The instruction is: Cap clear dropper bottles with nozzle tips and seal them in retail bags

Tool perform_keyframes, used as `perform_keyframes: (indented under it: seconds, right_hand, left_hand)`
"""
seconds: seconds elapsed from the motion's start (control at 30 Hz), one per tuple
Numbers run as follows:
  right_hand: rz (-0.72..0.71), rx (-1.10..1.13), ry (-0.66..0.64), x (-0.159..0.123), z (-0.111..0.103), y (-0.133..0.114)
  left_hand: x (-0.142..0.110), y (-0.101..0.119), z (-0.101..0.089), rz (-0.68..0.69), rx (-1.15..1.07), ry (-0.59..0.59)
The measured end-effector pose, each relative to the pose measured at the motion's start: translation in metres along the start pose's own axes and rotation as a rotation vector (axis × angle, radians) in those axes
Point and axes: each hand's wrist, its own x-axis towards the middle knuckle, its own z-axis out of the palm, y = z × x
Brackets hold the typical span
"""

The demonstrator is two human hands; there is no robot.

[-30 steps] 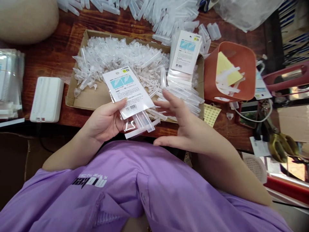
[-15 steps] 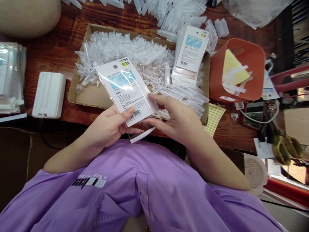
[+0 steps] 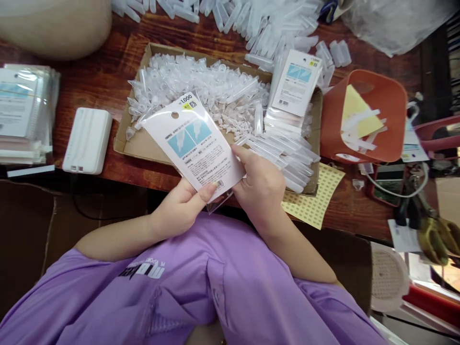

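Note:
A clear plastic packet with a white printed card [image 3: 201, 153] is tilted above the front of the cardboard tray, marked 1,000 at its top. My left hand [image 3: 181, 206] pinches its lower left edge, thumb over the barcode. On the lower right edge, my right hand [image 3: 260, 184] is closed, its forefinger along the card and its other fingers hidden behind. The packet's lower end is mostly covered by both hands. Behind it, the cardboard tray [image 3: 143, 152] holds small clear plastic nozzles [image 3: 201, 72], clear tubes [image 3: 287, 160] and a stack of similar packets [image 3: 296, 86].
An orange bin [image 3: 393, 124] with white strips stands right of the tray. A yellow sticker sheet [image 3: 319, 196] overhangs the table edge. Scissors [image 3: 431, 239] lie far right. At left are a white power bank [image 3: 88, 139] and bagged packets [image 3: 25, 110]. Translucent tubes [image 3: 266, 19] are heaped behind.
My right hand came in from the right and closed on the packet's lower right side. The white strip and tubes at its lower end have gone from sight. The camera view shifted slightly.

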Motion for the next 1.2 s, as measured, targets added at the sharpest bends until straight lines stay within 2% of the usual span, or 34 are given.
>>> perform_keyframes:
  seconds: [0.17,0.37,0.47,0.8,0.97,1.03,1.2]
  right_hand:
    - [-0.018,-0.043,0.006,-0.005,0.003,0.000]
    - [-0.093,0.161,-0.169,-0.012,0.001,0.002]
    - [-0.090,0.228,-0.229,-0.014,-0.002,0.000]
    - [0.213,0.243,-0.176,-0.015,-0.007,-0.007]
    - [0.317,0.554,-0.333,-0.019,-0.013,-0.004]
    - [0.337,0.635,-0.375,-0.021,-0.015,-0.003]
    - [0.330,0.584,-0.346,-0.025,-0.017,-0.003]
  left_hand:
    - [0.003,-0.003,-0.005,-0.075,-0.101,0.050]
    - [0.011,0.003,-0.007,-0.024,-0.240,0.201]
    - [0.013,0.003,-0.005,-0.020,-0.294,0.234]
    - [0.009,0.003,0.005,-0.095,-0.295,0.149]
    - [0.017,0.010,0.000,-0.110,-0.307,0.175]
    - [0.021,0.012,-0.002,-0.133,-0.303,0.148]
    - [0.023,0.013,-0.004,-0.177,-0.271,0.074]
